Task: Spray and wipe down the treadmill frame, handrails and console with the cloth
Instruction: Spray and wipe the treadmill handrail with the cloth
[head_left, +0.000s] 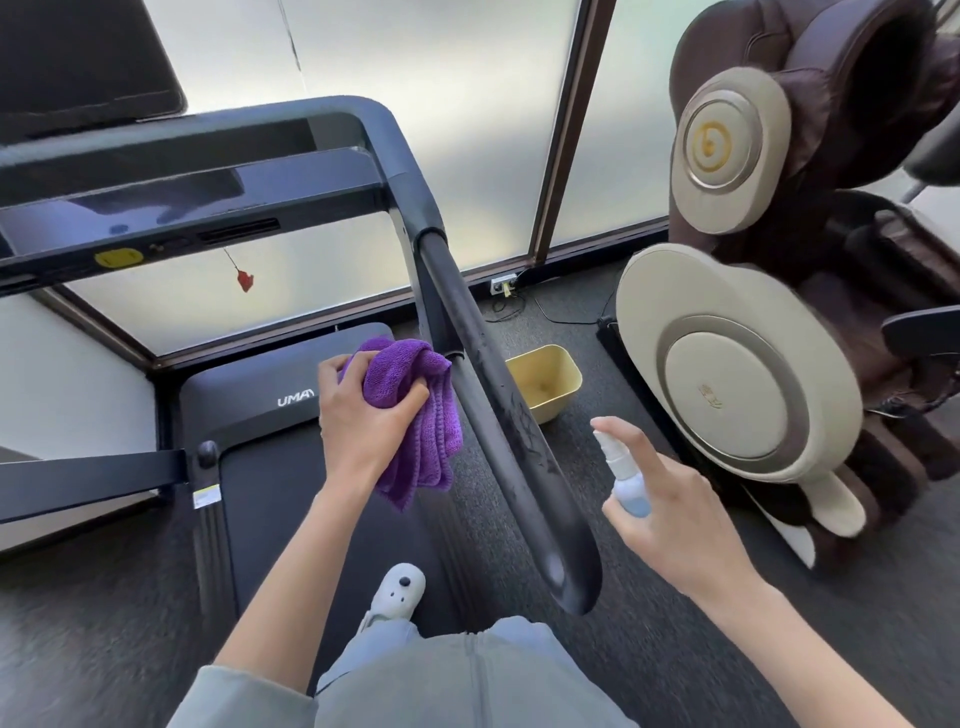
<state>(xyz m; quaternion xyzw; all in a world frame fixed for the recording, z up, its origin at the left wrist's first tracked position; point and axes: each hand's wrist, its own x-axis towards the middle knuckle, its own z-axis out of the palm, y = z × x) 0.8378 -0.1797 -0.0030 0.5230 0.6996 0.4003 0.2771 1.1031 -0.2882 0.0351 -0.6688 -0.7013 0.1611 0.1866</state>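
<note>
- Black and glossy, the console (156, 208) of the treadmill runs across the upper left of your view, with a yellow sticker (118, 257) on its underside and a red clip (244, 280) dangling below on a thin cord.
- Below it lies the treadmill deck (270, 488), and your foot in a white shoe (397, 590) stands on the belt.
- Your left hand (363, 415) is curled tight round a bunched purple cloth (415, 410); the fingers wrap its top while the loose folds hang beneath your palm.
- The cloth's upper right edge sits just beside the right handrail (498, 415); you cannot tell whether it actually touches.
- That handrail slants from the console corner down toward you, dark and marked with wet-looking streaks along its middle.
- Behind the rail, a pale yellow bin (545, 382) stands on the grey carpet.
- Your right hand (675, 499) grips a small spray bottle (626, 478), fingers wrapped round its light blue body and the index finger resting on the white nozzle, which points left at the handrail, apart from it.
- Farthest right stands a brown and cream massage chair (753, 312).
</note>
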